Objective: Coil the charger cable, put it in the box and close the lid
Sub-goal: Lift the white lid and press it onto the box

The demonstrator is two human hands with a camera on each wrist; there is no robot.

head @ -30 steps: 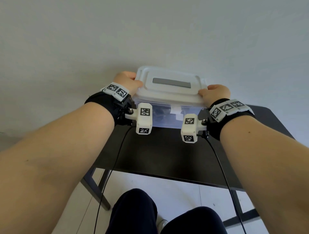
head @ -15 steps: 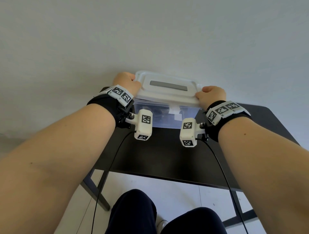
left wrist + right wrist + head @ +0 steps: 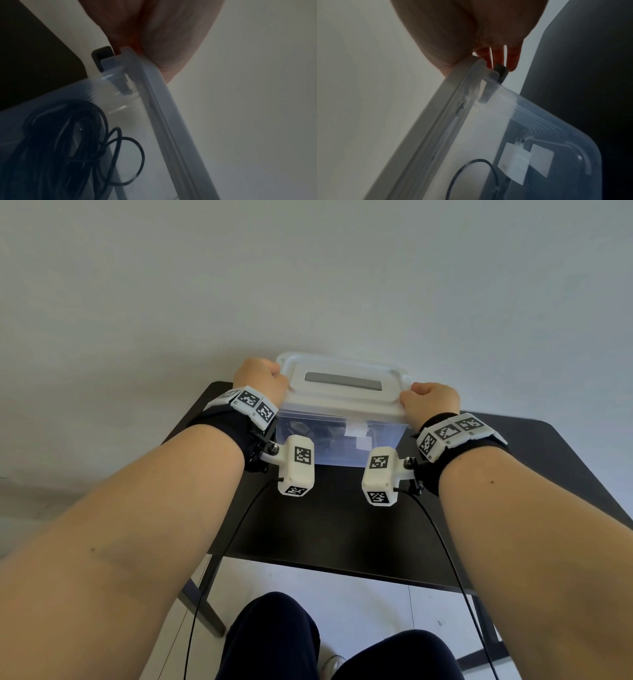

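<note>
A clear plastic box [image 3: 337, 440] with a white lid [image 3: 342, 398] on top stands at the far edge of the black table [image 3: 325, 525]. My left hand [image 3: 262, 380] grips the lid's left end, thumb on top [image 3: 163, 40]. My right hand [image 3: 430, 402] grips the right end, with its fingers [image 3: 511, 59] curled down by a dark latch [image 3: 500, 73]. Another dark latch [image 3: 101, 56] shows at the left end. Through the wall I see the coiled black cable [image 3: 68, 142] and the white charger plug [image 3: 515, 165] inside.
A pale wall rises right behind the box. My knees in dark trousers [image 3: 274, 638] sit below the table's near edge. Thin black wires [image 3: 233, 542] hang from both wrist cameras over the tabletop.
Both hands stay at the lid's ends. The box sits slightly lower and looks flatter in the head view, and the table's far left corner has come into sight.
</note>
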